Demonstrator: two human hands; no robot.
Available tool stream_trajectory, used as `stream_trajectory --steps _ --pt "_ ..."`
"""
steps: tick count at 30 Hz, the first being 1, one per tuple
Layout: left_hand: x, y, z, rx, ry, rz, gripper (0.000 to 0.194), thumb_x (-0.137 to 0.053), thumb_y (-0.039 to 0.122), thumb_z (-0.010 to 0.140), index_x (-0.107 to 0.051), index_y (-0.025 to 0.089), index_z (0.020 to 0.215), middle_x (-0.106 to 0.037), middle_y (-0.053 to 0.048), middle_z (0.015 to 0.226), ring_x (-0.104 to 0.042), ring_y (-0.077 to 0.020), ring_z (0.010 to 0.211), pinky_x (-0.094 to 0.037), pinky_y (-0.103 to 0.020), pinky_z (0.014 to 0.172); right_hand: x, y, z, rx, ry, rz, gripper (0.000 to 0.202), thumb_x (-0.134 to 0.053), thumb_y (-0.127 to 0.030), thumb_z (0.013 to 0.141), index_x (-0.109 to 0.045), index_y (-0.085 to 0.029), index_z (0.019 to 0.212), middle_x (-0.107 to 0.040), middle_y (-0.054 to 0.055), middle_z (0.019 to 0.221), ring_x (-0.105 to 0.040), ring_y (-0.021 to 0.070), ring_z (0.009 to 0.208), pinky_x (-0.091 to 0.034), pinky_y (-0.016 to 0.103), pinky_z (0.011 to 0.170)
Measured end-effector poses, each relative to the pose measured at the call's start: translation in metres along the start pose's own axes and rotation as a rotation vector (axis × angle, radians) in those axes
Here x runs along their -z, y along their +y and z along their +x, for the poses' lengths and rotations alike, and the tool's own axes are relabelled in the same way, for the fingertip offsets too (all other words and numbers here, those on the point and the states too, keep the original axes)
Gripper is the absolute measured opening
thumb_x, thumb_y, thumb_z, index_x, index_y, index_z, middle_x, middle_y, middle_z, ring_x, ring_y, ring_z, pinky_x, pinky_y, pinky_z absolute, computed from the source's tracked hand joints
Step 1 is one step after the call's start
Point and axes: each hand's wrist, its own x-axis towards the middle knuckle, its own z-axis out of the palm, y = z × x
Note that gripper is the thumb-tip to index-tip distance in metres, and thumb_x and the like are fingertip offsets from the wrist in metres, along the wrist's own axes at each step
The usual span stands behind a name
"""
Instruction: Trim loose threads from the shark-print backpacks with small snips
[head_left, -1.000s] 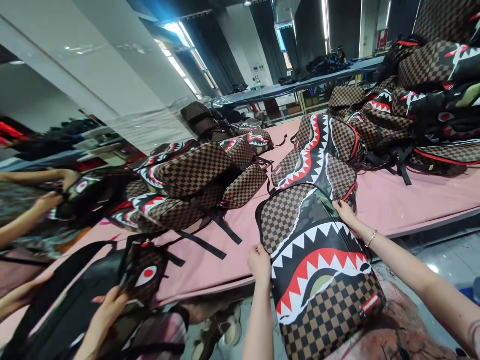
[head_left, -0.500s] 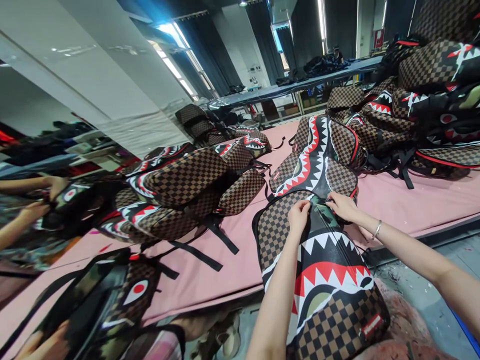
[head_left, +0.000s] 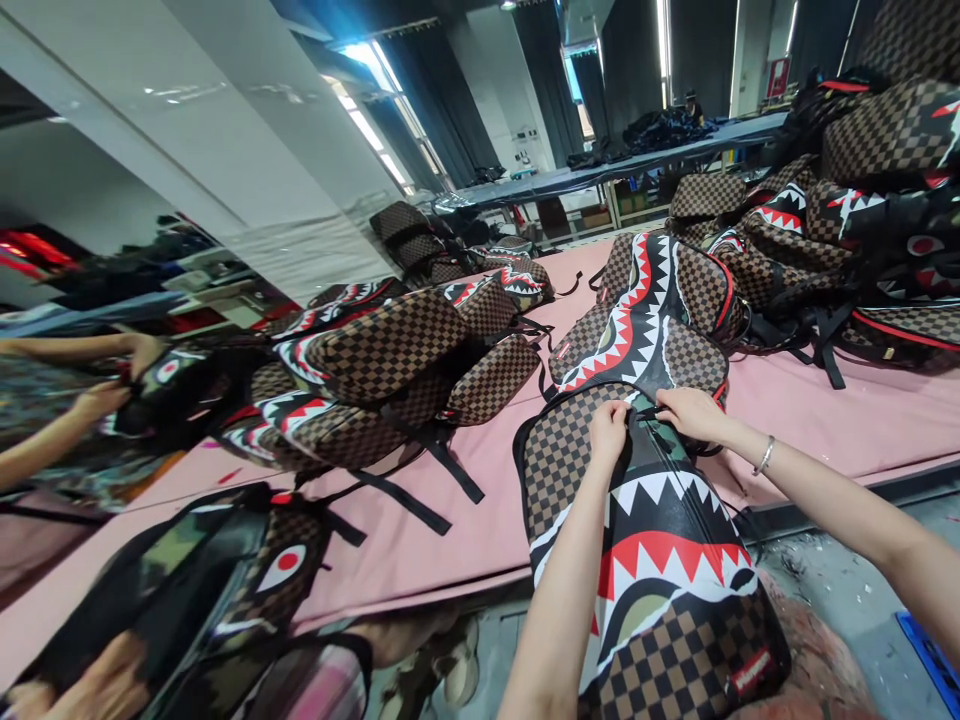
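Observation:
A brown-and-black checkered backpack with a printed shark mouth lies tilted toward me over the table's front edge. My left hand is closed in a pinch at the backpack's upper end, beside its camouflage patch. Just right of it, my right hand also pinches there, with a small dark piece by its fingertips that I cannot make out clearly. A short gap separates the two hands. Beyond them a second shark-print backpack lies flat, touching the first one's top end.
Piled checkered backpacks with loose straps lie left on the pink table, and more backpacks are heaped right. At far left, a co-worker's hands hold a bag. Another person's hand touches an open backpack. A pillar stands behind.
The view has shifted slightly, so most things appear further right. Both my hands stay at the backpack's top. At lower left, the other person's open backpack has tilted.

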Motion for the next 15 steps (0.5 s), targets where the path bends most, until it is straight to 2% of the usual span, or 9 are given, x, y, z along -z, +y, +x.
stream_trajectory --steps 4,9,15 --pt "-0.002 0.008 -0.003 -0.017 -0.038 0.022 0.017 -0.050 0.029 0.080 -0.063 0.018 0.079 -0.064 -0.003 0.078 -0.058 -0.0159 0.075 -0.041 -0.026 0.071 0.002 0.001 0.000 0.012 -0.006 -0.040 0.015 -0.050 -0.031 0.086 -0.055 -0.020 0.094 -0.065 0.007 0.086 -0.059 0.0209 0.082 -0.034 0.026 0.065" --pt "-0.005 0.018 -0.009 0.017 -0.013 0.068 0.015 -0.049 0.021 0.078 -0.061 0.017 0.072 -0.061 -0.009 0.084 -0.058 -0.0209 0.083 -0.042 -0.032 0.075 -0.001 -0.001 0.001 0.076 0.001 -0.094 0.013 -0.048 -0.030 0.086 -0.055 -0.019 0.090 -0.065 0.007 0.084 -0.060 0.0205 0.079 -0.035 0.026 0.062" --pt "-0.009 0.028 -0.023 0.072 0.030 0.020 0.010 -0.053 0.020 0.075 -0.059 0.018 0.067 -0.059 -0.008 0.085 -0.059 -0.0188 0.081 -0.045 -0.029 0.074 -0.019 0.020 0.005 0.177 0.055 -0.095 0.016 -0.044 -0.035 0.085 -0.054 -0.024 0.079 -0.066 0.007 0.076 -0.062 0.0228 0.073 -0.039 0.030 0.058"
